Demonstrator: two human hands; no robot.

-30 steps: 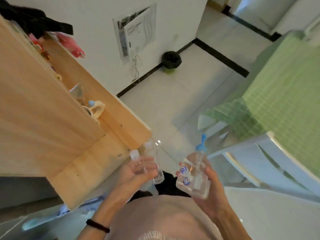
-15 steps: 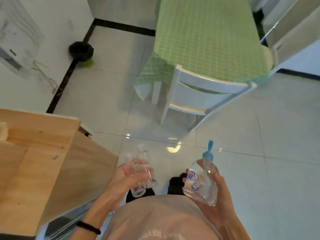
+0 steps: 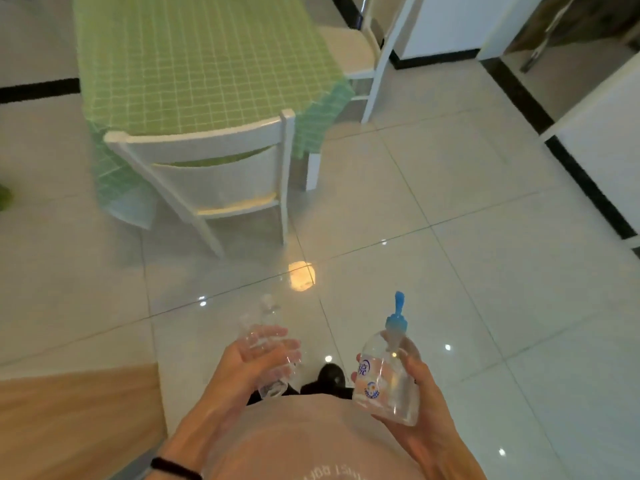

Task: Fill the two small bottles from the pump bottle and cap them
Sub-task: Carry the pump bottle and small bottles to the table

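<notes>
Turning further toward the green table (image 3: pixel 194 64) and white chair (image 3: pixel 214 174), the person is carrying the two small bottles (image 3: pixel 259 332) bunched in the curled left hand (image 3: pixel 247 363) and gripping the pump bottle (image 3: pixel 381 382) around its body with the right hand (image 3: pixel 424 396), all probably light, slippery plastic.

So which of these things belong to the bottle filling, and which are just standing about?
For the job: pump bottle in the right hand; two small bottles in the left hand.
Just about: table with green cloth, white chair, wooden cabinet.
</notes>
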